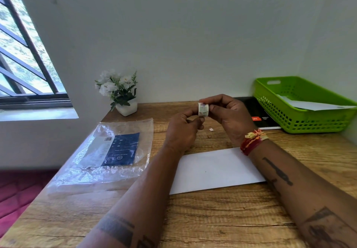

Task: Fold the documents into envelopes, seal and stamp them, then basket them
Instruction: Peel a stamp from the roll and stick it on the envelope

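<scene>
At two o'clock a green basket [301, 112] holds white envelopes [313, 104], a clear plastic bag [108, 151] at nine o'clock encloses a blue card with unreadable print, and both hands, left hand [183, 130] and right hand [229, 116], pinch a stamp roll [202, 109] above the counter [212, 218] and its white envelope [216, 170].

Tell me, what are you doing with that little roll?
A person holds a small roll of stamps up in both hands, the left hand and the right hand pinching it above the wooden desk. A white envelope lies flat on the desk below, with no stamp visible on it yet. Another envelope already sits in the green basket on the right. A clear plastic packet lies on the left.
</scene>
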A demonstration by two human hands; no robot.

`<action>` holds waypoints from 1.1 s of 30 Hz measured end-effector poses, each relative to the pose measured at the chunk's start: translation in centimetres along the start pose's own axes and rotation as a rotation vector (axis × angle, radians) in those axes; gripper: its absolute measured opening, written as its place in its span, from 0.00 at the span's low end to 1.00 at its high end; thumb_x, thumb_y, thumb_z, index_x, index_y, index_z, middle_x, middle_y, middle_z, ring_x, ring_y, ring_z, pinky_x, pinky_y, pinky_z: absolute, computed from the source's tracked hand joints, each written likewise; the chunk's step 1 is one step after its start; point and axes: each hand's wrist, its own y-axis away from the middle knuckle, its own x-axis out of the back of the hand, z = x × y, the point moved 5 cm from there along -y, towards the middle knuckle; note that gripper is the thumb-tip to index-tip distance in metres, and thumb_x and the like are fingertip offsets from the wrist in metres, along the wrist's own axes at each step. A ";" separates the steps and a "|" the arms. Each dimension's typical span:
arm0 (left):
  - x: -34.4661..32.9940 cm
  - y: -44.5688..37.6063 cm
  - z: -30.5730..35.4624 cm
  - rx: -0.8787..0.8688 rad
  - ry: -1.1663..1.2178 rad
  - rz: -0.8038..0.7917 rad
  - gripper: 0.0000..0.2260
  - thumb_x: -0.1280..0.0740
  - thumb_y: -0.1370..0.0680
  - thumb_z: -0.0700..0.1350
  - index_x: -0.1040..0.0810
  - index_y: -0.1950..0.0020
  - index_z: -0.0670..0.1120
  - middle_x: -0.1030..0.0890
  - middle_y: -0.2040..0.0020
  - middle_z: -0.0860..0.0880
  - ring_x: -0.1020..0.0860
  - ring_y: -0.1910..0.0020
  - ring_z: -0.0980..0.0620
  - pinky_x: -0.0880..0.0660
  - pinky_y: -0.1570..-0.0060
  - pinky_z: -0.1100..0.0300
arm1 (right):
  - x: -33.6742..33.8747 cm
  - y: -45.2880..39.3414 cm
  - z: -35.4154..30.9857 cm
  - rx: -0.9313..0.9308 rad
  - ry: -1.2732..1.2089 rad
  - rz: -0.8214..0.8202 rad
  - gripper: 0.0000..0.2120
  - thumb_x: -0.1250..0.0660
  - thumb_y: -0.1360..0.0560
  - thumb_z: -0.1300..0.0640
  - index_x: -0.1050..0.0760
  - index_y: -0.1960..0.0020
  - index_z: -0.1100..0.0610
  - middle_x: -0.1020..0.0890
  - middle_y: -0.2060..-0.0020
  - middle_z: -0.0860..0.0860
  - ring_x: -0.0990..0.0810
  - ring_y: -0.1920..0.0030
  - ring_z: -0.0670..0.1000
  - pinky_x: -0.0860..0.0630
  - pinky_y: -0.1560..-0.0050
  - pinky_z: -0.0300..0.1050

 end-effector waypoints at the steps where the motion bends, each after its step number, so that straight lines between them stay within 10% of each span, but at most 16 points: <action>1: 0.0 0.0 -0.1 0.007 -0.014 0.007 0.13 0.30 0.19 0.40 0.16 0.38 0.55 0.13 0.55 0.53 0.16 0.60 0.55 0.20 0.58 0.54 | -0.1 0.0 0.0 0.003 0.003 -0.001 0.09 0.31 0.24 0.67 0.15 0.51 0.57 0.16 0.46 0.62 0.17 0.42 0.61 0.23 0.37 0.63; 33: -0.3 0.5 0.8 -0.039 0.122 -0.052 0.06 0.31 0.17 0.47 0.18 0.45 0.58 0.14 0.53 0.53 0.16 0.57 0.57 0.20 0.56 0.58 | -0.1 -0.2 0.0 0.022 0.051 -0.069 0.11 0.32 0.25 0.65 0.16 0.44 0.59 0.16 0.40 0.57 0.19 0.37 0.59 0.26 0.34 0.61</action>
